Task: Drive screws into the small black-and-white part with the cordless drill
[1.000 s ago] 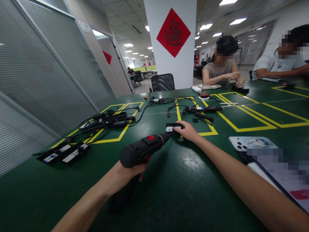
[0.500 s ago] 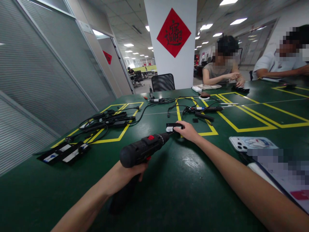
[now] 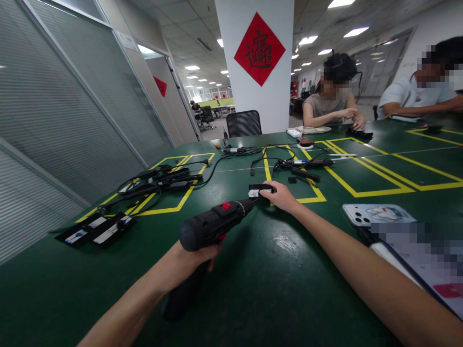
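My left hand (image 3: 197,258) is wrapped round the grip of a black cordless drill (image 3: 213,224) with a red switch on top. The drill points away and to the right, its tip close to a small black piece with a white label (image 3: 255,192). Whether the bit touches that piece cannot be made out. My right hand (image 3: 280,195) pinches the labelled piece at its right end, on or just above the green table (image 3: 253,289). The fingertips are partly hidden behind it.
Black cables and tools (image 3: 173,180) lie at the left, near labelled black pieces (image 3: 108,231). A screwdriver-like tool (image 3: 311,163) and a small black block (image 3: 292,180) lie ahead. A phone (image 3: 379,214) is at the right. Two people sit across the table, one with hands (image 3: 354,118) on a dark object.
Both hands, the drill and the labelled piece stay almost exactly where they were. The whole view has shifted very slightly.
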`<state>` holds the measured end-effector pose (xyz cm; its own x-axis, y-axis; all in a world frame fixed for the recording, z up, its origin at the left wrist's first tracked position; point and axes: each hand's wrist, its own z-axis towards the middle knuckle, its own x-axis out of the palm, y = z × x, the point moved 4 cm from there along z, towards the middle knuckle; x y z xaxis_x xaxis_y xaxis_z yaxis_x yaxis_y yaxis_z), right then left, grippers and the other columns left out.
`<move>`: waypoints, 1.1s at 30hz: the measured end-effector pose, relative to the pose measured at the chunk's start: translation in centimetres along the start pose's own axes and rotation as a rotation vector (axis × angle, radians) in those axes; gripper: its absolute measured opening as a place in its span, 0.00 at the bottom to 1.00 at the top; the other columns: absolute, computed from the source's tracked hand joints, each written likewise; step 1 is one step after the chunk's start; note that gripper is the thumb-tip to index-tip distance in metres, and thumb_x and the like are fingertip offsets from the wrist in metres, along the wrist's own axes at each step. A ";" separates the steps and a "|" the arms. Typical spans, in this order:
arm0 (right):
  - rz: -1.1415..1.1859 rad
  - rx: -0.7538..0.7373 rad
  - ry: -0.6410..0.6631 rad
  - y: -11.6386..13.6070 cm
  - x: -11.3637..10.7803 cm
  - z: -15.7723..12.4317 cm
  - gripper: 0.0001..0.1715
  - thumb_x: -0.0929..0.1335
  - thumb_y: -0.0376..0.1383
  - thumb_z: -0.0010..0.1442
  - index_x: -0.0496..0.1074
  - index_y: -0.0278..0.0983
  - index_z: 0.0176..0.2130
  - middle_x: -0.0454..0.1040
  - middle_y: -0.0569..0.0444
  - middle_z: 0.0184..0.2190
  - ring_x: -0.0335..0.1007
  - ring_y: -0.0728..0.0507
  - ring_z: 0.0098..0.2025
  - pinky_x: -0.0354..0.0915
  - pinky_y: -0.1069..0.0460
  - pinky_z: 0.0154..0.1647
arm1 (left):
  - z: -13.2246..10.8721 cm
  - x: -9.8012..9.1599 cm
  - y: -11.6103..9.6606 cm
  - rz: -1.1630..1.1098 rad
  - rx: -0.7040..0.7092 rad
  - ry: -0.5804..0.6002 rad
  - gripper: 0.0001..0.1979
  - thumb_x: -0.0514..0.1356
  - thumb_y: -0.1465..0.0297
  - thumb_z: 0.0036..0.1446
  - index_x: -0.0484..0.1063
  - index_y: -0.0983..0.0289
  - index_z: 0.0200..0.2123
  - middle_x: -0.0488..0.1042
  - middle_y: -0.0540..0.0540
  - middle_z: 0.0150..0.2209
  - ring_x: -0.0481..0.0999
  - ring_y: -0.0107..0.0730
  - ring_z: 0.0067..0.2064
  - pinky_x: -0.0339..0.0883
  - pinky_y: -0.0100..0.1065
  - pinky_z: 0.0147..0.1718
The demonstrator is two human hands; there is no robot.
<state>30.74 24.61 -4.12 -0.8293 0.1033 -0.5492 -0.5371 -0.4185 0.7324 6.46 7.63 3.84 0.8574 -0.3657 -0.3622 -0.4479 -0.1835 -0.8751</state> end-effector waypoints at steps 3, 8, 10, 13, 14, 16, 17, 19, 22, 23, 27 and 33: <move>0.007 -0.005 -0.006 0.1 0.0 0.0 0.26 0.67 0.47 0.54 0.72 0.37 0.49 0.74 0.50 0.45 0.70 0.43 0.42 0.63 0.49 0.46 | -0.1 -0.1 0.1 0.078 0.005 0.001 0.13 0.57 0.67 0.54 0.66 0.65 0.42 0.70 0.50 0.26 0.70 0.33 0.28 0.64 0.35 0.31; -0.008 -0.014 -0.011 0.1 0.2 0.1 0.25 0.67 0.47 0.54 0.72 0.38 0.49 0.74 0.51 0.44 0.69 0.44 0.40 0.63 0.50 0.44 | -0.2 0.0 -0.2 0.082 0.022 0.023 0.12 0.57 0.68 0.54 0.65 0.64 0.42 0.70 0.50 0.26 0.69 0.32 0.28 0.63 0.35 0.31; -0.015 -0.016 -0.016 0.1 0.1 0.1 0.25 0.67 0.47 0.54 0.72 0.38 0.49 0.74 0.50 0.44 0.69 0.44 0.40 0.63 0.50 0.44 | -0.3 0.0 -0.3 0.091 0.010 0.016 0.11 0.57 0.68 0.54 0.65 0.64 0.41 0.70 0.50 0.25 0.70 0.33 0.28 0.63 0.36 0.31; -0.015 -0.017 -0.013 0.1 0.1 0.1 0.25 0.67 0.47 0.54 0.72 0.37 0.48 0.74 0.50 0.45 0.69 0.44 0.40 0.63 0.50 0.44 | -0.3 0.0 -0.3 0.109 -0.013 0.013 0.11 0.56 0.67 0.55 0.65 0.64 0.41 0.70 0.50 0.24 0.70 0.34 0.28 0.63 0.36 0.31; -0.013 -0.013 -0.011 0.1 0.1 0.1 0.26 0.67 0.48 0.54 0.72 0.37 0.48 0.74 0.50 0.46 0.69 0.44 0.40 0.63 0.50 0.44 | -0.3 0.0 -0.3 0.107 -0.007 0.015 0.11 0.56 0.67 0.55 0.65 0.64 0.41 0.70 0.50 0.25 0.70 0.33 0.28 0.63 0.36 0.31; -0.011 -0.004 -0.008 0.1 0.1 0.1 0.26 0.67 0.48 0.54 0.72 0.37 0.49 0.73 0.50 0.46 0.69 0.44 0.39 0.63 0.50 0.44 | -0.3 0.0 -0.4 0.104 0.009 0.014 0.12 0.57 0.67 0.54 0.65 0.64 0.42 0.71 0.51 0.28 0.70 0.33 0.29 0.63 0.37 0.33; -0.010 -0.001 -0.008 0.0 0.1 0.1 0.27 0.67 0.48 0.54 0.72 0.37 0.49 0.73 0.50 0.46 0.69 0.44 0.39 0.63 0.50 0.43 | -0.3 0.0 -0.4 0.100 0.012 0.014 0.13 0.57 0.67 0.54 0.65 0.64 0.43 0.71 0.51 0.29 0.70 0.33 0.29 0.64 0.37 0.33; -0.008 -0.002 -0.008 -0.1 0.2 0.1 0.27 0.67 0.48 0.54 0.72 0.37 0.49 0.73 0.50 0.46 0.70 0.44 0.39 0.64 0.50 0.43 | -0.3 0.0 -0.4 0.091 -0.002 0.014 0.12 0.57 0.67 0.54 0.65 0.65 0.42 0.71 0.52 0.30 0.70 0.33 0.29 0.63 0.36 0.32; -0.005 -0.006 -0.002 -0.1 0.2 0.1 0.26 0.67 0.48 0.54 0.72 0.37 0.49 0.73 0.50 0.46 0.70 0.44 0.39 0.64 0.50 0.43 | -0.4 0.0 -0.4 0.093 -0.010 0.006 0.12 0.57 0.67 0.54 0.66 0.65 0.41 0.71 0.51 0.28 0.70 0.33 0.29 0.63 0.36 0.32; -0.006 -0.007 0.001 -0.1 0.2 0.1 0.26 0.67 0.48 0.54 0.71 0.37 0.49 0.73 0.50 0.46 0.70 0.44 0.39 0.64 0.50 0.43 | -0.4 0.0 -0.5 0.098 -0.003 0.004 0.11 0.57 0.67 0.54 0.66 0.65 0.40 0.71 0.51 0.27 0.70 0.33 0.29 0.63 0.36 0.32; -0.022 -0.020 0.012 0.1 0.2 0.1 0.26 0.66 0.47 0.56 0.71 0.37 0.50 0.73 0.49 0.46 0.69 0.44 0.40 0.63 0.50 0.44 | -0.4 0.0 -0.5 0.120 0.007 0.012 0.10 0.56 0.68 0.54 0.68 0.65 0.38 0.71 0.51 0.25 0.70 0.34 0.29 0.62 0.36 0.33; -0.039 -0.033 0.016 0.1 0.4 0.1 0.24 0.66 0.45 0.57 0.70 0.37 0.50 0.73 0.49 0.46 0.69 0.44 0.41 0.63 0.50 0.44 | -0.3 -0.1 -0.4 0.109 0.000 -0.013 0.13 0.57 0.67 0.52 0.69 0.66 0.40 0.72 0.52 0.28 0.71 0.34 0.29 0.63 0.36 0.32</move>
<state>30.35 24.75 -4.22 -0.8049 0.1057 -0.5839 -0.5635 -0.4444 0.6964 6.43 7.47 4.29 0.8069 -0.3717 -0.4591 -0.5383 -0.1429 -0.8305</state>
